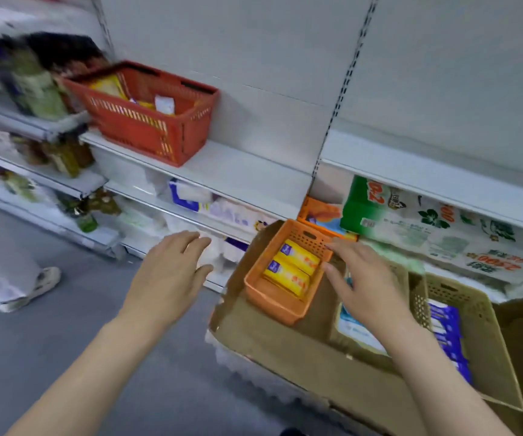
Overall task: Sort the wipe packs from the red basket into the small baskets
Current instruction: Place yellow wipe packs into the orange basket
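Head view was taken looking down an aisle of white shelving, and at far left blurred bottles were seen on the neighbouring shelves. Next to them the red basket was set on an upper shelf, and several wipe packs, yellow and white, were left inside it, so the sorting was judged unfinished. Lower down, the left hand was held over the floor with fingers spread and relaxed, and nothing was gripped. To its right an orange basket was placed on a sheet of cardboard, and two yellow packs were laid side by side in it. The right hand was held at that basket's right edge, fingers parted and empty; contact with the rim could not be told. Beneath and beside it a beige basket with blue packs was seen. The packs were judged light, soft and film-wrapped, hence somewhat slippery; a hold across the short width, thumb against fingers, was judged best.
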Action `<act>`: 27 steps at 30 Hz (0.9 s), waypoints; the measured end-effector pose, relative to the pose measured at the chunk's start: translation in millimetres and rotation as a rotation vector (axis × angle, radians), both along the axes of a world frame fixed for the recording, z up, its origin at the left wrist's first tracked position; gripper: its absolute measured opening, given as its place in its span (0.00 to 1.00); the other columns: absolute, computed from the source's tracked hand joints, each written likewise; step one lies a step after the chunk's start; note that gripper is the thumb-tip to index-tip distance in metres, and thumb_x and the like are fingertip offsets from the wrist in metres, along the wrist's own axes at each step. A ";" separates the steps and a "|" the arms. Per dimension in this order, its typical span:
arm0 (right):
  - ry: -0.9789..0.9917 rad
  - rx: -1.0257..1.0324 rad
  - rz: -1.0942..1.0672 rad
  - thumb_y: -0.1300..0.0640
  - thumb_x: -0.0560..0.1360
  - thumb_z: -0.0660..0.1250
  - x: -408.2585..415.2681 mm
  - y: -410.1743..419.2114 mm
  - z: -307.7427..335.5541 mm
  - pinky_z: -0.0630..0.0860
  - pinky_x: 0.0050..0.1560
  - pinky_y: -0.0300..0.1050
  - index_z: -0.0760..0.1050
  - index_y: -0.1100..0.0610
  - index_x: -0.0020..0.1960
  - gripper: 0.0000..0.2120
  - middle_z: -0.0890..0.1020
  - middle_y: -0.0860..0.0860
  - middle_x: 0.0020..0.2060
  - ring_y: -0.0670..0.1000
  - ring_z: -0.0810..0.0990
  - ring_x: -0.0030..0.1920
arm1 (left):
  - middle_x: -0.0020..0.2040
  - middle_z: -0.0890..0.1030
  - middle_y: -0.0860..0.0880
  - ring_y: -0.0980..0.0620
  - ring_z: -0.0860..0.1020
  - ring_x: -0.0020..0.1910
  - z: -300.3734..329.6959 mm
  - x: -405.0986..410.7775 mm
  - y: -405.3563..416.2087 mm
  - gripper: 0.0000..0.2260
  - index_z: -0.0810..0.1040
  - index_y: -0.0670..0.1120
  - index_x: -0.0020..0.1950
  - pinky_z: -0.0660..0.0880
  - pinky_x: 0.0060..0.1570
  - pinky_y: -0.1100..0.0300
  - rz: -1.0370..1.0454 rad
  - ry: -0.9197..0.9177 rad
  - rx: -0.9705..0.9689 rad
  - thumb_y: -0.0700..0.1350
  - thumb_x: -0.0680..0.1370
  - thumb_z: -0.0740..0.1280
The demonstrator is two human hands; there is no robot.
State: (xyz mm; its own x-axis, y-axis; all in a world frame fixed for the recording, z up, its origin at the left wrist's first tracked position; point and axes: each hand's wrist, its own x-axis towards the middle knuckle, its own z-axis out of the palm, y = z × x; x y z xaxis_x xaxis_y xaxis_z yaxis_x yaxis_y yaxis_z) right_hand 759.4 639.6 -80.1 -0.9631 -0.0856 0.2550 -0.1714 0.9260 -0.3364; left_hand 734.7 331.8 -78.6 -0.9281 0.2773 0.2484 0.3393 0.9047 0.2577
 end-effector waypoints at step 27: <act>-0.017 -0.065 0.056 0.49 0.78 0.67 -442.3 -354.3 31.3 0.71 0.63 0.46 0.76 0.53 0.67 0.19 0.77 0.50 0.65 0.52 0.73 0.66 | 0.67 0.76 0.43 0.41 0.74 0.66 29.3 -460.6 -301.8 0.21 0.75 0.43 0.69 0.71 0.64 0.47 -0.052 -0.018 -0.061 0.50 0.79 0.67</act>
State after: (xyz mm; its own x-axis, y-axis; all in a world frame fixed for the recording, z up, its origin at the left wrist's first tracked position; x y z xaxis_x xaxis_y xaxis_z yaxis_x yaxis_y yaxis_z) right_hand 317.1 285.3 -48.8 -0.9615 -0.1231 0.2459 -0.2160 0.8914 -0.3984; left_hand 274.1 30.0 -49.3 -0.9163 0.3391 0.2133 0.3819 0.9002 0.2094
